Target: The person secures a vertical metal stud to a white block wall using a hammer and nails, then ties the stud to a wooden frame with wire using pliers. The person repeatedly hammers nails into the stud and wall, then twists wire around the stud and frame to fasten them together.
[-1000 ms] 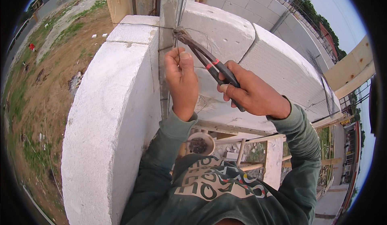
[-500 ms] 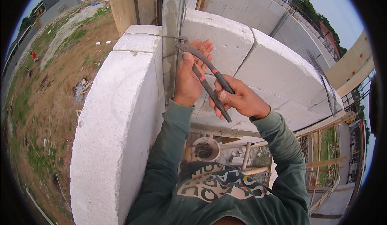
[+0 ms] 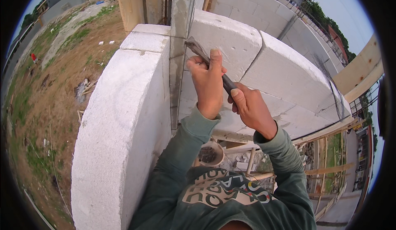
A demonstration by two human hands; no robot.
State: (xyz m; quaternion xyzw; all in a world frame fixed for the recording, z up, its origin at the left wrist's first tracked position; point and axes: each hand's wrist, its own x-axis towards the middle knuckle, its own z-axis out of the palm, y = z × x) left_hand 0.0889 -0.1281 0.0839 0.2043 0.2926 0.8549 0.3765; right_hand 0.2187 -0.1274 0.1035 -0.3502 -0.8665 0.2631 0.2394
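Dark metal pincers (image 3: 228, 83) point up and left, their jaws close to a grey, cement-smeared upright strip (image 3: 177, 71). My right hand (image 3: 253, 108) is closed around the handles, which appear nearly together. Higher up, the fingers of my left hand (image 3: 207, 81) curl round the pincers below the jaws, with its thumb raised alongside. A thin wire (image 3: 154, 33) runs over the top of the white block wall (image 3: 109, 89) to the strip near the jaws. Whether the jaws bite on the wire cannot be made out.
Another white block wall (image 3: 225, 34) curves away to the right, with a bundle of thin dark wires (image 3: 335, 90) hanging over it. Wooden formwork (image 3: 128, 7) and rebar (image 3: 144, 3) stand behind the corner. Below me are a bucket (image 3: 220, 158) and scaffold poles (image 3: 251, 162).
The pincers' handles have come together, and the tool has turned. My left hand has rolled from palm-up to curled round it. Both hands sit slightly further right.
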